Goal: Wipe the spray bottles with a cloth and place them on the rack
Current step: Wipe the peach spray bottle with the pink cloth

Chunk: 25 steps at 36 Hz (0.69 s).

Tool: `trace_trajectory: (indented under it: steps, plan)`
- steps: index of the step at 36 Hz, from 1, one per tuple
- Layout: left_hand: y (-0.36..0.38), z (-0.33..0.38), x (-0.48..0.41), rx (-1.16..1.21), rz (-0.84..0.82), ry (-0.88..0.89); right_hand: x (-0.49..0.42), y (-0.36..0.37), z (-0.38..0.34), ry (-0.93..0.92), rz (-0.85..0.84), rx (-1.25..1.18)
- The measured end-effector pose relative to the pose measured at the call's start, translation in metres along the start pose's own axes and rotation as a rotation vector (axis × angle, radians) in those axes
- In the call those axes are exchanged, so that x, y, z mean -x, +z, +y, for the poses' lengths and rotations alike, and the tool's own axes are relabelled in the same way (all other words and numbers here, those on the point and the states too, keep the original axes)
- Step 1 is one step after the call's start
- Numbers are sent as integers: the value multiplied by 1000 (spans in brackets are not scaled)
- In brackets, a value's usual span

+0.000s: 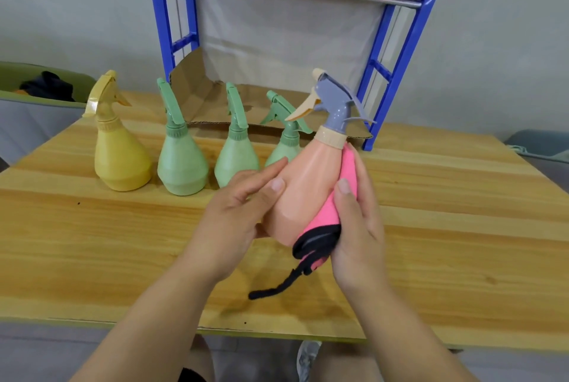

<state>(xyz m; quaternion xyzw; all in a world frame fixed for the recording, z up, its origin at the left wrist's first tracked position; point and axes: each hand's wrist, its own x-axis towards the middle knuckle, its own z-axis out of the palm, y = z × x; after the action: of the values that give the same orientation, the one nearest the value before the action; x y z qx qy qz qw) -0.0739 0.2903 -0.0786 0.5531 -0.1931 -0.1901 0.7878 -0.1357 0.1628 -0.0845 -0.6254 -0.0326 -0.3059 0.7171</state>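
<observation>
A peach spray bottle (303,187) with a grey trigger head and cream collar, held tilted above the wooden table (431,227), near its front middle, neck leaning up and to the right. The left hand (237,215) cups the bottle's lower left side, fingers loosely curled, thumb lying along the body and forefinger extended toward the shoulder. The right hand (357,221) presses a pink cloth (332,206) against the bottle's right flank, thumb on the front of the cloth and the remaining fingers wrapped behind it; the cloth has black edging, and a black strip of it dangles below the bottle's base, its tip close to the tabletop. Behind the held bottle, upright on the table in a row from left to right: a yellow spray bottle (118,147), then three green spray bottles (181,157), the rightmost partly hidden by the peach one. Further back stands a blue rack (397,52) with a metal crossbar; torn cardboard (209,95) lines its lower level, and another sheet lies on the upper shelf. At far left, a green-rimmed bin (37,98) holding dark items; a pale wall lies behind.
</observation>
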Motion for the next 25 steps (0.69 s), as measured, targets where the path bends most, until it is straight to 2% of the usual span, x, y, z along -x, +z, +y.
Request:
trace_trajectory:
  steps: [7,10,13,16,20,25]
  plan:
    - [2,-12,3,-58,4,100,1,2,4,-81,-71,230]
    - [-3,-9,2,-20,-15,118,-4,-2,1,-71,-140,142]
    - [-6,-6,1,3,-42,79,-10,-8,-7,45,-186,-97]
    - [-5,-4,0,4,-54,26,-13,-9,-12,118,-134,-167]
    - [-2,-2,-3,-18,-69,-43,-11,-10,-5,91,-24,-124]
    - [1,-1,-3,-39,-72,-99,-3,-7,6,-61,69,163]
